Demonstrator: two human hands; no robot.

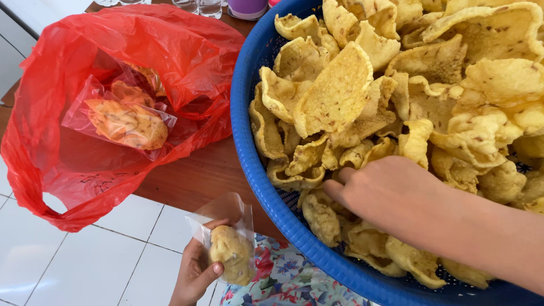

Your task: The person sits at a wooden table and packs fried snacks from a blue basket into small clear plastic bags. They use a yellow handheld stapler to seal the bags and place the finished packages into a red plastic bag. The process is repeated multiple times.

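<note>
In the round blue plastic basket (255, 164) on the brown wooden table (192, 175), the right hand (391, 195) curls loosely over thin yellow fried crackers (334, 96), probably light and brittle, best pinched by the edges, while the left hand (195, 272) grips a small clear plastic bag (226, 238) already holding one.

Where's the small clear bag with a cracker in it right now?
The small clear bag is at the bottom centre of the head view, held in the left hand, just left of the blue basket.
</note>
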